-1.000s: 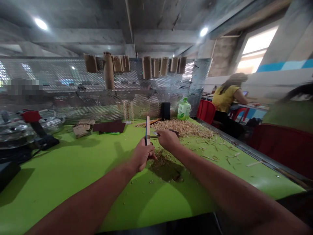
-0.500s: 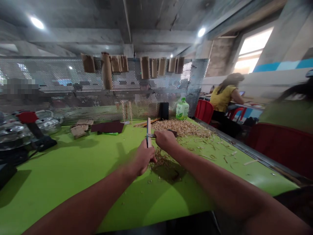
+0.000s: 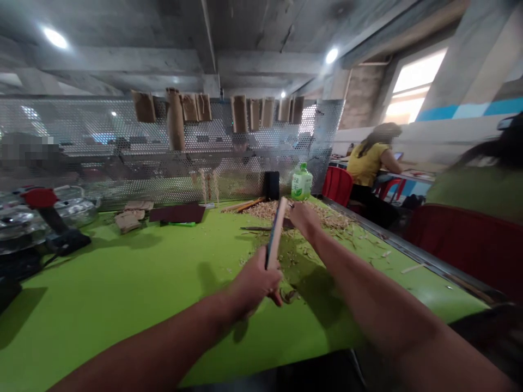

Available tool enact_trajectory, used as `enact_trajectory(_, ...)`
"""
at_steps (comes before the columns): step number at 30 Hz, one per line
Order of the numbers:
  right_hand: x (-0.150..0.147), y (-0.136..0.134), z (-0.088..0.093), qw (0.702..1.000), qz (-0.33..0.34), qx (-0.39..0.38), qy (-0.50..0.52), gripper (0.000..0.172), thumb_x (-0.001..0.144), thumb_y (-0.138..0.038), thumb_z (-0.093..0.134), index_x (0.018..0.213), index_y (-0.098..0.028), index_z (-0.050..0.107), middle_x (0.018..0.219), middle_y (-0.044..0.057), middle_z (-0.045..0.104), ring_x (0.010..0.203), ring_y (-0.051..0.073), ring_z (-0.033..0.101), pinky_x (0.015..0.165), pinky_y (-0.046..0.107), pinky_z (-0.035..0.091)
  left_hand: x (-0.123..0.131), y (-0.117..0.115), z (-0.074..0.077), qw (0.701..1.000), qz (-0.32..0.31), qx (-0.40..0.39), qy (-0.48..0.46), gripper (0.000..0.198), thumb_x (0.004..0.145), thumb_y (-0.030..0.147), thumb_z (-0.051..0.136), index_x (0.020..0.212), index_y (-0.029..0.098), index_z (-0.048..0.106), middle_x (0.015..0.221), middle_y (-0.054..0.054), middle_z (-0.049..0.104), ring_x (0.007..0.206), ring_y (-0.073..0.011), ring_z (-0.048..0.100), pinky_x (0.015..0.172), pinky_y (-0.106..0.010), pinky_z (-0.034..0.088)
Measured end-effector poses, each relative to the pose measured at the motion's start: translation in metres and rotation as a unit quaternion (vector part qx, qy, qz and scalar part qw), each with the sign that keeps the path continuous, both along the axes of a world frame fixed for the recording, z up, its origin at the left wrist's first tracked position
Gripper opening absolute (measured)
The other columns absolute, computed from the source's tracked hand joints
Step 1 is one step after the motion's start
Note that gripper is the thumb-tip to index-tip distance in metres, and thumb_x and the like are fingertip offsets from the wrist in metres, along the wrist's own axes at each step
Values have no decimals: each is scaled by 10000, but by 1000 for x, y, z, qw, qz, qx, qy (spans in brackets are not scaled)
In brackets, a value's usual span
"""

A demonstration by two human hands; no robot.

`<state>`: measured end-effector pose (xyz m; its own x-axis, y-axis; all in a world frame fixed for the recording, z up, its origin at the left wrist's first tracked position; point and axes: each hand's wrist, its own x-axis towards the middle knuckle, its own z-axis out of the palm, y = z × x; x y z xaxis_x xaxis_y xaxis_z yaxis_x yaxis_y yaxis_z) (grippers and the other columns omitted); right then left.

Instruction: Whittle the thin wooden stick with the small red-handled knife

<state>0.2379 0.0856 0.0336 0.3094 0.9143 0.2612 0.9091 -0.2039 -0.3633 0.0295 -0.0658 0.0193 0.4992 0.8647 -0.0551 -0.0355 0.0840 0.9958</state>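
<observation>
My left hand [image 3: 258, 279] is closed around the lower end of a flat pale wooden strip [image 3: 278, 226], which tilts up and away to the right; its left side looks dark. Beyond it, my right hand [image 3: 305, 219] is closed on a knife [image 3: 291, 206]. Only a little of the metal shows, close beside the strip's upper end; my fingers hide the handle. A thin dark pointed tool [image 3: 255, 228] lies on the table behind the strip. Curly wood shavings [image 3: 333, 216] are heaped past my right hand, with loose bits scattered beneath both hands.
On the green table [image 3: 143, 294] are a red-and-black power drill [image 3: 41, 204], dark brown sheets [image 3: 177, 213] and a green-labelled bottle [image 3: 301, 182]. A perforated metal screen [image 3: 229, 147] closes off the back. People sit to the right near red chairs [image 3: 337, 182].
Both hands have shifted right. The strip now leans right, and the knife has moved from across its middle to near its upper end. More of the dark tool on the table shows.
</observation>
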Motion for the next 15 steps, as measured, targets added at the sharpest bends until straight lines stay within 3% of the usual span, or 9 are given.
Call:
enact_trajectory(3, -11, 1, -2, 1000, 1, 22, -2, 332, 933, -277, 426, 1117, -192, 690, 1069, 139, 712, 976, 251, 668, 783, 309, 479, -10, 21, -5, 997, 44, -31, -53, 374, 800, 153, 559, 1153, 147, 434, 678, 59, 423, 489, -58, 364, 464, -210, 468)
enact_trajectory(6, -34, -6, -8, 996, 75, 51, -8, 354, 878, -235, 472, 1164, -225, 682, 1064, 103, 723, 986, 234, 661, 807, 279, 463, -18, 38, -11, 995, 67, -20, -75, 399, 832, 207, 561, 1202, 162, 417, 595, 87, 397, 462, -71, 366, 468, -212, 458)
enact_trajectory(11, -57, -16, -16, 978, 166, 114, 50, 496, 842, -236, 507, 1332, -259, 578, 1120, 62, 709, 997, 224, 645, 833, 285, 462, -17, 41, -13, 996, 71, -28, -53, 312, 889, 346, 537, 1140, 169, 478, 591, 74, 431, 449, -76, 388, 479, -229, 462)
enact_trajectory(15, -60, -17, -21, 968, 194, 140, 81, 341, 840, -253, 503, 1134, -220, 674, 930, 39, 723, 832, 197, 641, 716, 252, 445, -16, 42, -10, 997, 73, -27, -11, 202, 830, 277, 587, 983, 176, 501, 609, 47, 505, 475, -89, 495, 516, -239, 487)
